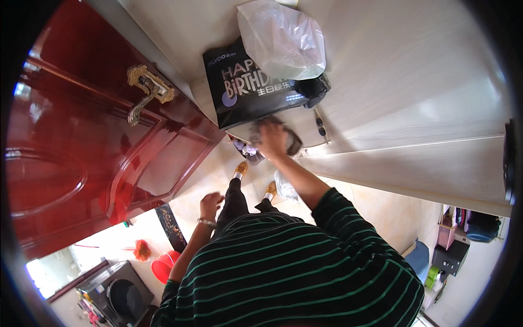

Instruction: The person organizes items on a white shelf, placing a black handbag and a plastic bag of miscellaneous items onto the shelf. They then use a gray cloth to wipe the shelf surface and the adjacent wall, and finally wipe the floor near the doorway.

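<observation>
My right hand [273, 139] presses a dark cloth [295, 143] against a pale shelf surface [312, 133], its fingers blurred and spread over the cloth. Just beyond it lies a black paper gift bag [245, 98] with printed writing. A whitish plastic bag [286, 41] rests on the gift bag, and a small black bundle [314, 90] is at its right end. Right of the cloth is a small dark object [320, 126] that I cannot identify. My left hand [211, 204] hangs beside my left thigh, fingers curled, with no held thing visible.
A glossy red door [155, 155] with an ornate lever handle [149, 94] stands at left. Below the shelf are a bag with purplish contents [247, 149] and a clear plastic bag [284, 186] near my feet. A red plastic item [163, 265] lies at lower left.
</observation>
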Demonstrator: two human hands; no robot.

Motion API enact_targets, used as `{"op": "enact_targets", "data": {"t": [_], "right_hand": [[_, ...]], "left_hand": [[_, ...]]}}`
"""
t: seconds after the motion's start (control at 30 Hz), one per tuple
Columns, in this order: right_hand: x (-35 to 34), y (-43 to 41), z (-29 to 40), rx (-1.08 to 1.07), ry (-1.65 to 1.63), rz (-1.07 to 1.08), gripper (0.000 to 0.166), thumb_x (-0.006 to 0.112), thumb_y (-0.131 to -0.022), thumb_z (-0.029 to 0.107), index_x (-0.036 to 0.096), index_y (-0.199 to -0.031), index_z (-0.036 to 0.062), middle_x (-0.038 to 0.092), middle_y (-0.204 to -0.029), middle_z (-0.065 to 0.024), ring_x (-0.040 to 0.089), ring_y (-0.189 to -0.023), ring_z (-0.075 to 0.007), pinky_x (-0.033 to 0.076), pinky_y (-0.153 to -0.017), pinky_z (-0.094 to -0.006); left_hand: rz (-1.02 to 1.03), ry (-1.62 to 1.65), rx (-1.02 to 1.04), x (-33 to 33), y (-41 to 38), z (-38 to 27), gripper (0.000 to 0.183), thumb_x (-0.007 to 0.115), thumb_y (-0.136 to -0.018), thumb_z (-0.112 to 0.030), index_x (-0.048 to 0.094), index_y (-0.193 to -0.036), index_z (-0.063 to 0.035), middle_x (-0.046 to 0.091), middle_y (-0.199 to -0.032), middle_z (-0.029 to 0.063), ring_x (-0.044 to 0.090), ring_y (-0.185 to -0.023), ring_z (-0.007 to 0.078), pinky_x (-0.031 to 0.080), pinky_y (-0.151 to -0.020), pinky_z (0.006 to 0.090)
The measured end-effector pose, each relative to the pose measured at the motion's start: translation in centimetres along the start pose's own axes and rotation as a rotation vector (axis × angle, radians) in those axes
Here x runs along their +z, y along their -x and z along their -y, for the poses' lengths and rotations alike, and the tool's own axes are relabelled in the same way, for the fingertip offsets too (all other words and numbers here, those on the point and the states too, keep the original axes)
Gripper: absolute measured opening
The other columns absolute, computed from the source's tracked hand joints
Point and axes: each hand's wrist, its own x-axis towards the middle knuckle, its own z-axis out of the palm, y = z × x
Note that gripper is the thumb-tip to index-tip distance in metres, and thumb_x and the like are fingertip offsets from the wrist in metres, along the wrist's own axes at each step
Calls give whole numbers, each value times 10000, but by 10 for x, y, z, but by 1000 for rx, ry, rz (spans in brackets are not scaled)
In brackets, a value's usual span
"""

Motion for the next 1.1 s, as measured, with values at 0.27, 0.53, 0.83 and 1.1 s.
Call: {"op": "enact_targets", "data": {"t": [0.27,0.53,0.83,1.1], "right_hand": [[53,54,66,-388,-811,68,366,595,-615,104,594,-980,94,607,-1006,-105,552,-981,-304,444,-855,-382],[-7,2,18,240,-22,-268,618,651,-703,291,439,-1222,33,471,-1248,-144,432,-1127,-331,363,-910,-454],[94,100,144,122,-469,-55,320,658,-608,224,555,-856,51,598,-819,-168,579,-819,-348,452,-713,-459],[109,216,192,572,-1703,706,387,619,-846,284,562,-1111,9,612,-1020,-55,585,-894,-152,472,-787,-302]], "left_hand": [[-222,239,-147,-80,48,94,307,569,-822,-212,544,-1068,-31,659,-917,140,644,-834,224,510,-669,342],[-244,383,-303,-125,53,144,246,552,-803,-151,574,-1009,-19,651,-826,164,621,-628,213,501,-490,297],[-33,-318,473,-155,2,123,616,675,-754,-115,405,-1307,-74,623,-1022,135,613,-892,230,496,-721,326],[508,-147,388,-132,16,90,920,776,-597,-76,261,-1358,-34,488,-1226,127,505,-1105,232,425,-932,340]]}}
